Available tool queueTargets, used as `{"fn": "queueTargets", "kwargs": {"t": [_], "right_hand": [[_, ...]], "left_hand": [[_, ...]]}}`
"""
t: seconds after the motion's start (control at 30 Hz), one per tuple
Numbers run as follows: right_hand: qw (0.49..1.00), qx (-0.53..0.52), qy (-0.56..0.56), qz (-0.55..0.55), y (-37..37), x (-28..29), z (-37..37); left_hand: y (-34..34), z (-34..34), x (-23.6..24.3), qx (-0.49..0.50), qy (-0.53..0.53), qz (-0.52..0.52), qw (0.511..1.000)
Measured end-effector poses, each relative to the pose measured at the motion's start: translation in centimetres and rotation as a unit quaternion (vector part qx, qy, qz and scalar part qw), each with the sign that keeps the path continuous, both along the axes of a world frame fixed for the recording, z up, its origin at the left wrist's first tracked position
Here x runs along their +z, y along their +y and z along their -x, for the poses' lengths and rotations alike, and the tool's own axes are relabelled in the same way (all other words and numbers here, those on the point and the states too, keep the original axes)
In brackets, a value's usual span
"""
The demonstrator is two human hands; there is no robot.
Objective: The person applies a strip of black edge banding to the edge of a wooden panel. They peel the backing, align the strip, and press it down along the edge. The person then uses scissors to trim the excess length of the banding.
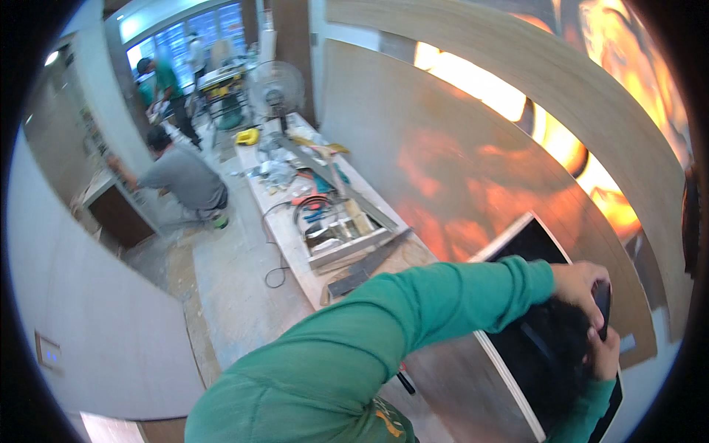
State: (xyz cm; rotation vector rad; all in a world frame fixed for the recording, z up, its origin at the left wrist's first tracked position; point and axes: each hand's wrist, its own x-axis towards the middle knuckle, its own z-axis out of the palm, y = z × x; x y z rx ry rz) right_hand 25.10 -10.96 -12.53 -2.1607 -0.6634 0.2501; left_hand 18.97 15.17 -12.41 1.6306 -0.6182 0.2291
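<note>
A black panel with pale plywood edges (521,362) stands tilted at the right on the table. My left hand (580,288), in a green sleeve, grips a small dark object (604,299) at the panel's upper right; I cannot make out what it is. My right hand (602,354) is just below it, fingers curled at the lower part of that object. My left arm crosses the table and hides part of it. A black-handled tool (406,382) lies beside the panel.
A long work table (263,198) holds a wooden tray (346,251), cords and tools. Behind are a fan (275,94), a crouching person (181,184) and other people (171,88). A glossy wall panel (388,133) runs along the right, a pale wall (96,295) along the left.
</note>
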Motion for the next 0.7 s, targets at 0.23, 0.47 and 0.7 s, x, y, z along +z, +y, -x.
{"fn": "queueTargets", "kwargs": {"t": [0.23, 0.47, 0.7], "right_hand": [[0.997, 0.015, 0.057, 0.047, 0.5, 0.6, -1.2], [0.998, -0.006, 0.043, -0.043, -0.9, -1.0, -2.7], [0.992, -0.01, 0.024, -0.12, -0.8, -1.0, -3.1]], "left_hand": [[1.7, 0.2, 0.1, -0.269, 0.131, 0.026, 0.954], [-1.1, 2.0, 0.3, -0.119, 0.048, -0.202, 0.971], [-2.5, 2.4, -0.1, -0.075, 0.013, -0.313, 0.947]]}}
